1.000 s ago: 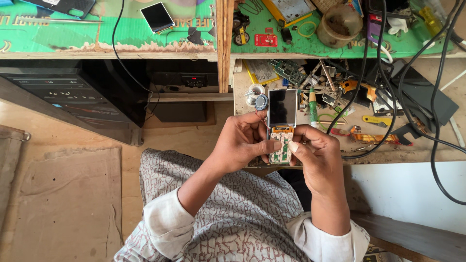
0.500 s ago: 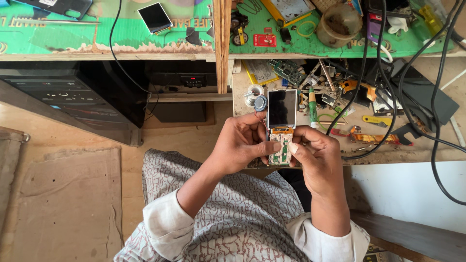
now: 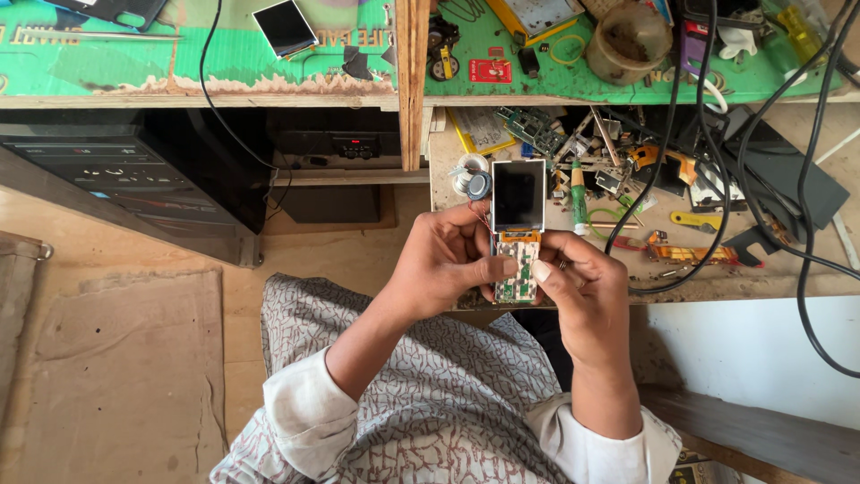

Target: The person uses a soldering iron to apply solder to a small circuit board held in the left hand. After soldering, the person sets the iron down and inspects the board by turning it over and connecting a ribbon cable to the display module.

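Both hands hold a small phone circuit board (image 3: 517,269), green with an orange strip, over my lap. A dark rectangular screen (image 3: 518,196) stands up from its top end. My left hand (image 3: 443,260) grips the board's left side with the thumb across it. My right hand (image 3: 582,291) holds the right side, thumb pressed on the board's face. A small round speaker (image 3: 478,185) hangs on thin wires just left of the screen.
A low shelf (image 3: 761,282) ahead carries scattered circuit boards, a green-handled screwdriver (image 3: 579,193), yellow flex strips and black cables. Above it lies a green mat (image 3: 573,76) with a loose phone screen (image 3: 284,27), a round pot and small parts. Black equipment boxes (image 3: 134,179) sit at left.
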